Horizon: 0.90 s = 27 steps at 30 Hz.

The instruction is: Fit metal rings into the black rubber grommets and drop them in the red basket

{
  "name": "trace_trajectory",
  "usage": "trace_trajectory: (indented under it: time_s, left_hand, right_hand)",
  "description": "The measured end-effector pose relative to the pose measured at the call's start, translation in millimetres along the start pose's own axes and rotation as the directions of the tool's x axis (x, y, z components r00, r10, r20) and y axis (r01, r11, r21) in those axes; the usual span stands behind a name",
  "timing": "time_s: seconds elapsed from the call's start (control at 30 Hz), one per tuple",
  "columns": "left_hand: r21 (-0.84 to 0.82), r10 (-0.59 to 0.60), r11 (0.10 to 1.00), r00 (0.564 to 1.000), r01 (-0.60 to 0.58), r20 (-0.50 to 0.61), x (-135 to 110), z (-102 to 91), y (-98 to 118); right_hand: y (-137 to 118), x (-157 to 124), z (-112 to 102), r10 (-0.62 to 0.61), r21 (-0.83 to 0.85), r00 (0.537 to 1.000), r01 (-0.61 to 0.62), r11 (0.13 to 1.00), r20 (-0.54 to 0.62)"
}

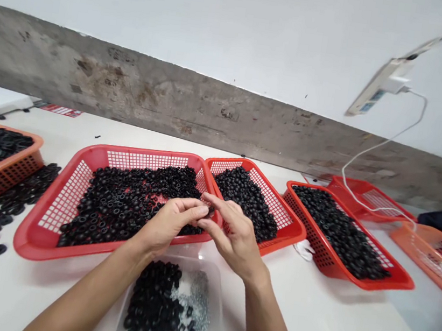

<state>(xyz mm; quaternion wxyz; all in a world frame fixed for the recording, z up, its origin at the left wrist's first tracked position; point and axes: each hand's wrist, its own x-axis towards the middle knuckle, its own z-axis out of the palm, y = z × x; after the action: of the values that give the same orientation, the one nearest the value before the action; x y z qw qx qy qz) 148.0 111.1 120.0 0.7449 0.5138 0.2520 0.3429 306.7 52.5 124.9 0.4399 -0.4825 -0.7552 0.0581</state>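
Note:
My left hand (170, 223) and my right hand (232, 232) meet fingertip to fingertip above the near rim of a big red basket (41, 218) heaped with black rubber rings (127, 199). Both hands are pinched together on a small black piece (210, 211), mostly hidden by the fingers. Just below the hands stands a clear plastic tub (216, 290) holding black rings (152, 303) on its left side and small silvery metal parts (199, 301) on its right.
More red baskets of black rings stand at centre (292, 226) and right (394, 275), with an emptier one behind (368, 191). Orange baskets sit far left (4, 172) and far right (431, 266). Loose rings (7, 208) lie on the white table. A white cable (382, 143) hangs from a wall power strip (377, 88).

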Motion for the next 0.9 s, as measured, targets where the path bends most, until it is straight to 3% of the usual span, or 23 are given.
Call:
trace_trajectory:
  time_s: [0.1, 0.23, 0.47, 0.7, 0.9]
  left_hand:
    - [0.013, 0.013, 1.000, 1.000, -0.013, 0.000, 0.0, -1.3, -1.0]
    - [-0.021, 0.007, 1.000, 1.000, -0.007, -0.017, 0.4, -2.0, -1.9]
    - [-0.151, -0.042, 0.988, 0.999, 0.038, -0.023, 0.0, 1.5, 0.4]
    - [-0.228, -0.046, 0.973, 0.996, 0.027, -0.080, -0.5, 1.7, 1.4]
    - [-0.237, -0.054, 0.971, 0.996, 0.035, -0.071, -0.7, 2.3, 1.7]
  right_hand:
    - [1.7, 0.4, -1.4, 0.136, 0.239, 0.990, -0.140, 0.961, 0.033]
    - [2.4, 2.1, 0.0, 0.194, 0.397, 0.981, -0.184, 0.899, 0.015]
    - [3.4, 3.6, -0.9, 0.181, 0.414, 0.983, -0.170, 0.894, 0.012]
    - [7.7, 3.5, -1.1, 0.223, 0.442, 0.973, -0.171, 0.880, -0.067]
    - [7.2, 2.2, -3.3, 0.149, 0.375, 0.984, -0.104, 0.921, -0.093]
